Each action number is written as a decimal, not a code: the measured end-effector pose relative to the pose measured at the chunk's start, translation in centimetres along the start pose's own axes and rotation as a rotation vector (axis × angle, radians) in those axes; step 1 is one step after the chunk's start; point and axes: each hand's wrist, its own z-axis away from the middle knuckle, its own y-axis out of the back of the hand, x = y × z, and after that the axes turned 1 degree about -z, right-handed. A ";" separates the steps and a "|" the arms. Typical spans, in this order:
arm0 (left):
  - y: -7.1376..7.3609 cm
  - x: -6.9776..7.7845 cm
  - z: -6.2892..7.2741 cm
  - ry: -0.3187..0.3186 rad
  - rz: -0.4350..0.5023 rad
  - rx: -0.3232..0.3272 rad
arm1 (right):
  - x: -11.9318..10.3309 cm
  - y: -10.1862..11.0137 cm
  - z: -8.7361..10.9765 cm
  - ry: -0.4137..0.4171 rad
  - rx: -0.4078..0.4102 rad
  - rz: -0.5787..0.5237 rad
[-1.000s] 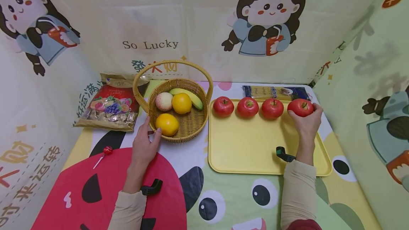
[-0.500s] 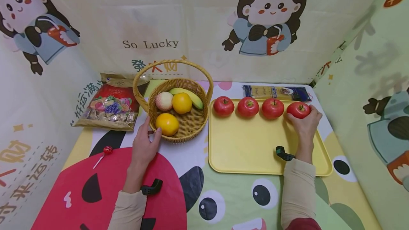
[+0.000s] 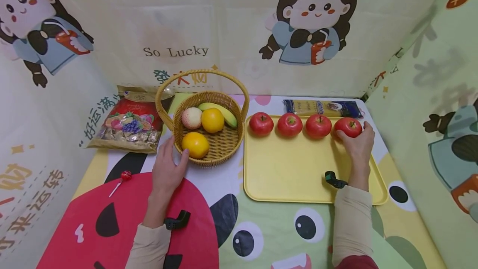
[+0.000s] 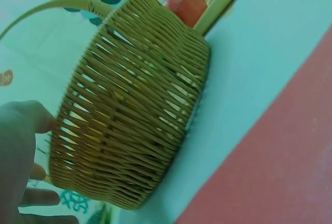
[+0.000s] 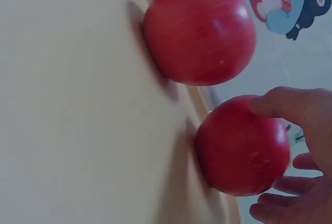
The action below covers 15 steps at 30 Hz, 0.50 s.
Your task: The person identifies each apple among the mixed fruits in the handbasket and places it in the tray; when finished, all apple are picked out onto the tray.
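In the head view, a row of several red apples lies along the far edge of a yellow tray (image 3: 291, 169). My right hand (image 3: 359, 144) is at the rightmost apple (image 3: 348, 127). In the right wrist view its thumb (image 5: 282, 103) overlaps that apple's side, while the other fingers spread loosely beyond it. My left hand (image 3: 166, 165) rests at the near left side of a wicker basket (image 3: 224, 152), thumb at the rim, fingers extended along the outside. Inside the basket are two oranges (image 3: 213, 120), a pale pink peach (image 3: 191, 118) and a banana (image 3: 222, 113).
A red candy bag (image 3: 132, 123) lies left of the basket. In front of it is a red lollipop (image 3: 125, 176). Behind the tray lies a long blue-and-gold packet (image 3: 323, 108). Printed cloth walls enclose the table at the back and both sides.
The rightmost apple has come down slightly leftward onto the tray's far right corner, in line with the others. My right hand's fingers have since loosened around it. The left hand has barely moved.
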 end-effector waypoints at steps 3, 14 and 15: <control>0.5 0.6 -0.1 -0.037 0.003 0.048 | -0.5 0.8 0.5 0.015 0.016 0.008; 2.4 4.8 -1.0 -0.188 0.019 0.108 | -4.3 2.2 4.1 0.183 0.061 0.018; 2.5 5.3 -1.2 -0.204 0.020 0.108 | -4.7 2.2 4.6 0.216 0.068 0.016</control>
